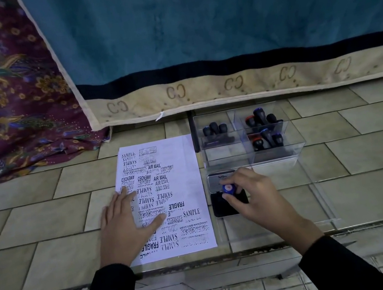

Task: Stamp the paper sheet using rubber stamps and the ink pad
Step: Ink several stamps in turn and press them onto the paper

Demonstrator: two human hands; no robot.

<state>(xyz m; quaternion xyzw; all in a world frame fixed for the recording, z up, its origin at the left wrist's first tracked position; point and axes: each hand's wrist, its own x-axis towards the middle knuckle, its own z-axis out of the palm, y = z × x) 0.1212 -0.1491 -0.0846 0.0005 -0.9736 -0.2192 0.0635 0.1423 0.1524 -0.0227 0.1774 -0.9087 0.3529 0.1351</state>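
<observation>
A white paper sheet (183, 161) lies on the tiled floor, covered with several black stamp prints such as SAMPLE, AIR MAIL and FRAGILE. My left hand (127, 221) rests flat on its lower left part, fingers spread. Right of the sheet sits an open ink pad (221, 208) with its lid (218, 181) folded back. My right hand (252, 195) grips a rubber stamp with a blue top (228, 188), held upright over the black pad. The stamp's lower end is hidden by my fingers.
A clear plastic organiser box (228, 156) behind the ink pad holds several more black stamps (266, 137) in its compartments. A clear lid (321, 199) lies flat to the right. A teal blanket edge (226, 88) and a purple patterned cloth (2, 113) lie beyond.
</observation>
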